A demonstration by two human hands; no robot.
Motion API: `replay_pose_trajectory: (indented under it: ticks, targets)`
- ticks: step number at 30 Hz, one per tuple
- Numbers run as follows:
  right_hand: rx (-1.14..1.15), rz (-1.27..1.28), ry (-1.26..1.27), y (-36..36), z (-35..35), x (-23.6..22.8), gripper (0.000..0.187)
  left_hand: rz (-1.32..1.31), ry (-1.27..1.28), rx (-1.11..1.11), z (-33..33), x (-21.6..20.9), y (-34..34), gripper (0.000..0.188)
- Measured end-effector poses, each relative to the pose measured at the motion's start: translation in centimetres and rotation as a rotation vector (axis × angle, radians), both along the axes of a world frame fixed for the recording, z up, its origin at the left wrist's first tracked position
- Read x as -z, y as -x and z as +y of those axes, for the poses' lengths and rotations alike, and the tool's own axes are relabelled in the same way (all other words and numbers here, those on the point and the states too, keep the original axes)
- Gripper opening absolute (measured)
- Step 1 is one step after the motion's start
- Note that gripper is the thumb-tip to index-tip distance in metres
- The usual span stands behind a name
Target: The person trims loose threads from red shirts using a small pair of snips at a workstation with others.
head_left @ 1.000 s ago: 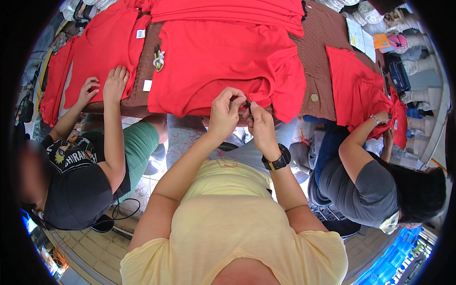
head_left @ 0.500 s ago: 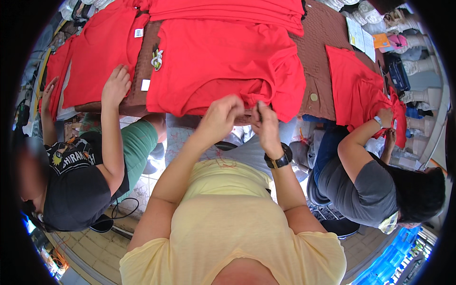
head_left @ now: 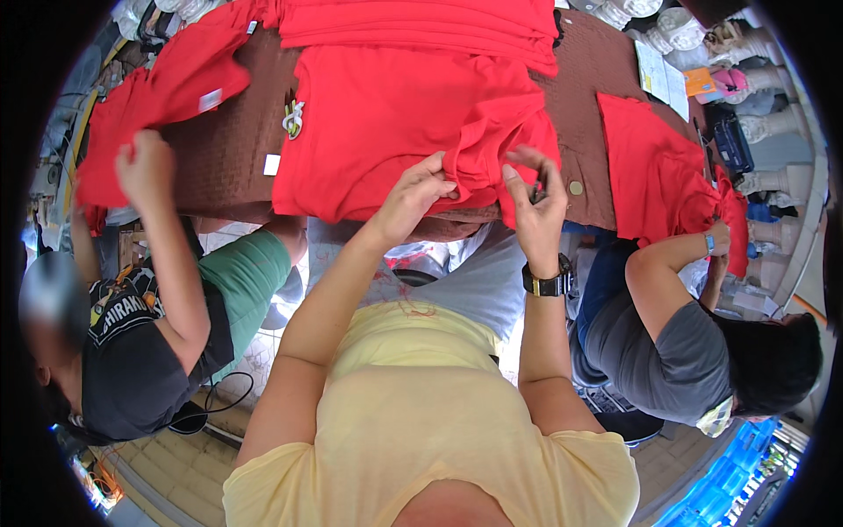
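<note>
A red shirt [head_left: 378, 114] lies spread on the brown-covered table in front of me, its near right part bunched and lifted. My left hand [head_left: 416, 198] is closed, thumb and fingers pinching the shirt at the near edge of that bunched part. Just to the right, my right hand [head_left: 542, 200] is raised beside the folds, its fingers curved and partly blurred. A small dark tool [head_left: 535, 191] sits in that hand; its exact kind is not clear. Whether the right fingertips touch the cloth, I cannot tell.
More red shirts [head_left: 413, 22] are stacked at the far side. Small scissors [head_left: 292, 119] and a white tag [head_left: 271, 165] lie left of my shirt on the brown cover [head_left: 580, 79]. Co-workers on both sides handle red garments [head_left: 650, 162]. A round disc [head_left: 576, 188] lies near my right hand.
My hands have moved apart, the right going rightward. The shirt's near right part is now bunched up by my left hand. The left co-worker's garment has been pulled leftward.
</note>
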State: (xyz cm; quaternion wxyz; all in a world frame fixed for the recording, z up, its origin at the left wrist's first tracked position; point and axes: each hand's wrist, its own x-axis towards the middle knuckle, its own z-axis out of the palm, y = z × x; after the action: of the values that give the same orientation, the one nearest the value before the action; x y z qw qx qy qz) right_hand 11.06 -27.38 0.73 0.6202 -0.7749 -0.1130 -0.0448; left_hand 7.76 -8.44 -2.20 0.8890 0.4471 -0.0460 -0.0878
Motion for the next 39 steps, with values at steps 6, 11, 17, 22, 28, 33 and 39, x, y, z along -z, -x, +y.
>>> replay_pose_trajectory:
  ticks: [6,11,17,22,28,33,39]
  targets:
    - [-0.087,-0.163,-0.03,-0.3,1.5,0.6,0.016,-0.141,-0.391,-0.19,-0.3,-1.3,-0.2,0.035]
    - [-0.094,-0.034,-0.152,-0.7,1.4,-0.5,0.018,0.031,-0.378,-0.155,0.7,-1.7,-0.7,0.028]
    - [-0.031,0.132,-0.319,-1.8,0.6,-1.0,0.025,-0.014,0.045,-0.181,0.8,-1.0,-0.8,0.028]
    - [-0.011,0.125,-0.357,-2.1,0.4,-1.2,0.022,-0.126,-0.067,-0.275,-0.1,-3.8,-0.8,0.045]
    - [-0.048,0.132,-0.443,-2.0,0.8,-2.3,0.019,-0.194,-0.255,-0.254,0.9,-3.8,-1.3,0.065]
    - [0.109,-0.265,-0.208,-4.1,-0.4,-2.6,0.023,-0.231,-0.776,-0.487,2.4,-3.7,1.3,0.058]
    - [0.253,-0.189,0.036,-8.9,-5.8,0.5,0.023,-0.087,-1.548,-0.975,11.4,0.2,6.3,0.028]
